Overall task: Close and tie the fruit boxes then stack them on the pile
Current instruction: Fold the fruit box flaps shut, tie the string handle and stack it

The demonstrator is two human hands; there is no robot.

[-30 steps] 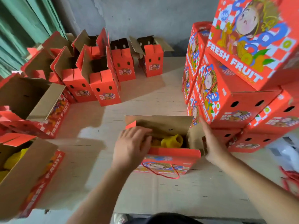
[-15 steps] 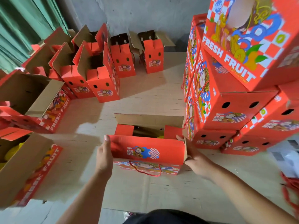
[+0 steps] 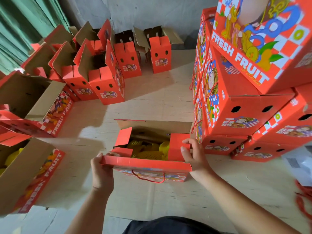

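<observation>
Progress looks early for the fruit box (image 3: 148, 168) in hand: it sits on the pale floor (image 3: 152, 102) directly in front of the person, just beside the pile (image 3: 249, 105) of closed boxes on the right, and its top is open. The left hand (image 3: 101, 168) has its grip curled round the left end of the near long flap (image 3: 145, 163), thumb beneath and fingertips over the edge. The right hand (image 3: 194, 156) grips the right end flap (image 3: 179, 146), fingers hooked over its top edge and thumb against its face, folding it inward by my reading. The left end flap (image 3: 123, 137) stands half raised, and the far cardboard flap (image 3: 155, 126) stands up and leans back. Yellow fruit in foam netting (image 3: 148, 151) shows through the opening.

Done, judging by how things lie: several boxes in the pile are shut, with red cord handles (image 3: 195, 119) hanging down their sides. Left to do: closing all four flaps here, tying, lifting the box onto the pile, then the many open boxes (image 3: 104, 81) standing at the back and left, some of them with fruit inside.

Hard to make out: the red cord handle (image 3: 148, 179) on the near face is visible, but how it ties cannot be told. The pile's top and right side are cut off by the frame. Whether the upright boxes at the back hold fruit cannot be seen. A red cord bundle (image 3: 303, 196) and something pale at the right edge are only partly in view.
</observation>
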